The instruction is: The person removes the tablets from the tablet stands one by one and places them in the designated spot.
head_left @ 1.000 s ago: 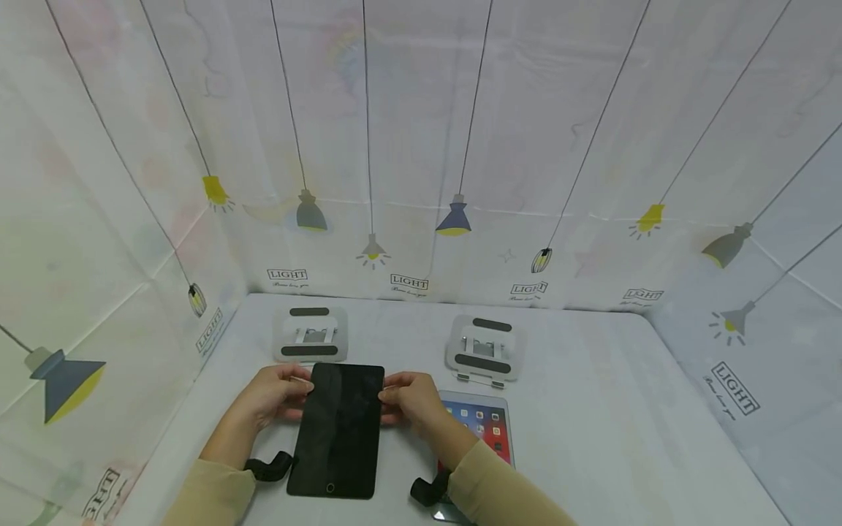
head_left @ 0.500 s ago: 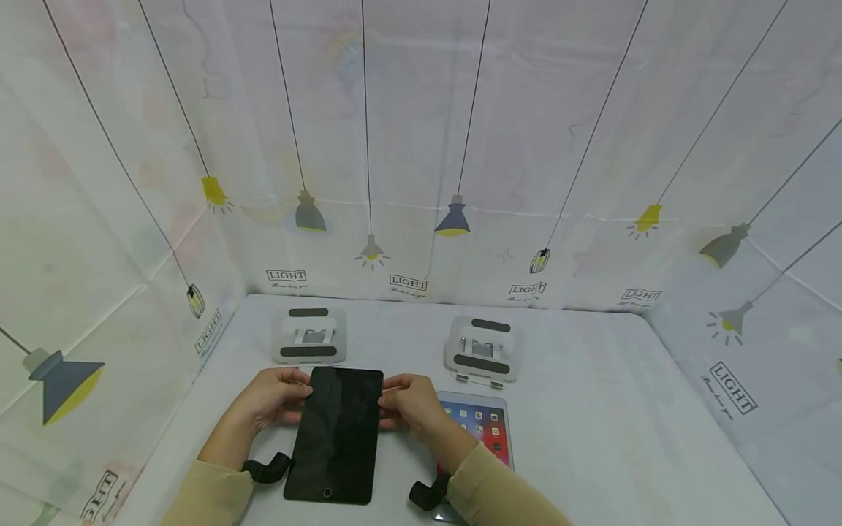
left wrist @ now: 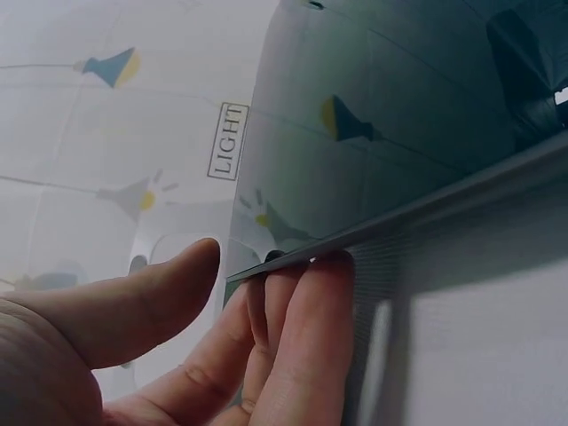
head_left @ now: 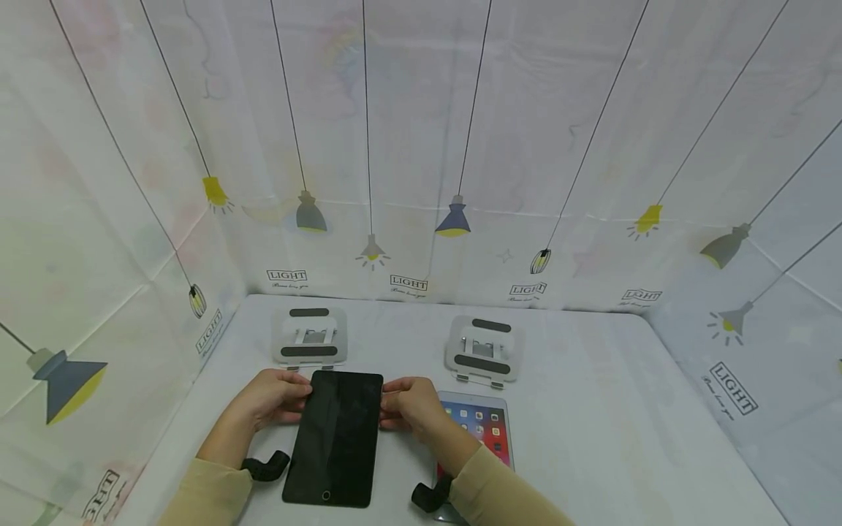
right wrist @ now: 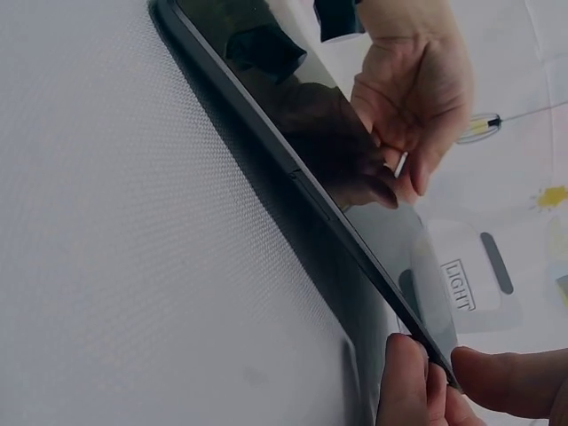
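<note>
A black tablet (head_left: 334, 438) with a dark screen and a round home button at its near end lies between the two hands. My left hand (head_left: 271, 400) holds its upper left edge; in the left wrist view the fingers (left wrist: 311, 328) curl under the rim and the thumb (left wrist: 169, 297) stands beside the corner. On the other side, my right hand (head_left: 413, 405) pinches the upper right edge, with the thumb (right wrist: 506, 377) over the screen side and fingers beneath. The tablet's far end is raised off the white tabletop, seen from the right wrist.
A second tablet (head_left: 495, 427) with a lit screen of icons lies partly under the right forearm. Two folded grey-white stands with dark pads, the left stand (head_left: 339, 340) and the right stand (head_left: 454, 349), lie behind. A lamp-printed curtain (head_left: 421, 146) surrounds the table (head_left: 605, 409).
The black tablet has shifted slightly toward the near edge of the table, and more of the left stand's front now shows. Both hands keep their hold, moving a little with it.
</note>
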`<action>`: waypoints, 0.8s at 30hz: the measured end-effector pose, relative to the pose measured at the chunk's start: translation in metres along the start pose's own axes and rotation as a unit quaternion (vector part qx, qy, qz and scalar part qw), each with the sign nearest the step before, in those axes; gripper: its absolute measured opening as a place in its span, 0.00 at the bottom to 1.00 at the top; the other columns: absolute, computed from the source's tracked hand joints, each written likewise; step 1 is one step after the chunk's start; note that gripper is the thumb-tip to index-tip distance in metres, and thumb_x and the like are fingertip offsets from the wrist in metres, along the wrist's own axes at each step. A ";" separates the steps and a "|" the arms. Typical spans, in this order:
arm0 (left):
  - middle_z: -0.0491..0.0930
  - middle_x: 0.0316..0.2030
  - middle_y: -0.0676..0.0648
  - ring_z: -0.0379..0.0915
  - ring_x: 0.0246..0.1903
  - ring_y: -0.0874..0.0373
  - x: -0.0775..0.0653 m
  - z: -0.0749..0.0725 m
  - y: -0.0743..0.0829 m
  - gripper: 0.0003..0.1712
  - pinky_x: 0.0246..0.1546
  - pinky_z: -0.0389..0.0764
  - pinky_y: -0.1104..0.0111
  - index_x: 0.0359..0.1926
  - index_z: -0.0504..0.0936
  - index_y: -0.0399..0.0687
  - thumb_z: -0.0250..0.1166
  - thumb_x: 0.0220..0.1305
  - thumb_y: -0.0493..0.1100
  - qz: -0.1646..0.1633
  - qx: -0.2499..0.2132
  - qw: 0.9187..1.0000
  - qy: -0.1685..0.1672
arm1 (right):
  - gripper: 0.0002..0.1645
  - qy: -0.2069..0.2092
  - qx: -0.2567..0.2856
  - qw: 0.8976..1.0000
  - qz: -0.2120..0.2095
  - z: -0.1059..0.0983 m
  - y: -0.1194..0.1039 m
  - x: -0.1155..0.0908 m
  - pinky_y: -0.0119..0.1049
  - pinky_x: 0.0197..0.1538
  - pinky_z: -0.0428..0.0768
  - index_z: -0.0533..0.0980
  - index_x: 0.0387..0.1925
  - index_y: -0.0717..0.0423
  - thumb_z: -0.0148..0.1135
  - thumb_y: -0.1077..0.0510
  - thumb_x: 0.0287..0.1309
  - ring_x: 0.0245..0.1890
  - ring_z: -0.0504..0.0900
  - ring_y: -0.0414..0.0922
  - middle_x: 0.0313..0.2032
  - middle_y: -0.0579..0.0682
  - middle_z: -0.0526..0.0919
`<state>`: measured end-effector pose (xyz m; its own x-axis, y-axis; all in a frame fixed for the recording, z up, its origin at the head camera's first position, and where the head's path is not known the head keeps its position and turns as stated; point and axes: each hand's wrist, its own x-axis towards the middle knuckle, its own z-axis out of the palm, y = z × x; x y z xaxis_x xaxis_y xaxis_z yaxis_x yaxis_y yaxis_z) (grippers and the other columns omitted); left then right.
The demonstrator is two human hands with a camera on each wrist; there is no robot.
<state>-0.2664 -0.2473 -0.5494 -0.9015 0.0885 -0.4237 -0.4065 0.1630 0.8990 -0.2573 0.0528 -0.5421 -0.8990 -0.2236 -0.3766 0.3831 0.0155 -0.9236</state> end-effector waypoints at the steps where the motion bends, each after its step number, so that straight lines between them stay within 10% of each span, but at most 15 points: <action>1: 0.85 0.33 0.47 0.82 0.31 0.56 0.000 0.000 0.000 0.11 0.32 0.91 0.63 0.50 0.86 0.33 0.69 0.71 0.36 -0.002 0.000 1.000 0.001 | 0.20 -0.001 0.000 1.000 0.001 0.000 0.000 0.000 0.38 0.34 0.92 0.81 0.56 0.67 0.67 0.73 0.61 0.28 0.89 0.44 0.36 0.56 0.92; 24: 0.90 0.35 0.44 0.89 0.34 0.55 -0.002 -0.008 -0.003 0.12 0.39 0.93 0.62 0.51 0.85 0.30 0.66 0.73 0.35 -0.012 -0.004 1.000 0.001 | 0.22 -0.004 -0.006 1.000 0.028 -0.004 0.000 -0.001 0.39 0.34 0.93 0.80 0.60 0.67 0.64 0.72 0.64 0.33 0.94 0.49 0.43 0.61 0.92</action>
<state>-0.2652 -0.2560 -0.5501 -0.8914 0.0830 -0.4456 -0.4299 0.1570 0.8891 -0.2569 0.0572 -0.5419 -0.8739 -0.2308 -0.4278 0.4309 0.0395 -0.9015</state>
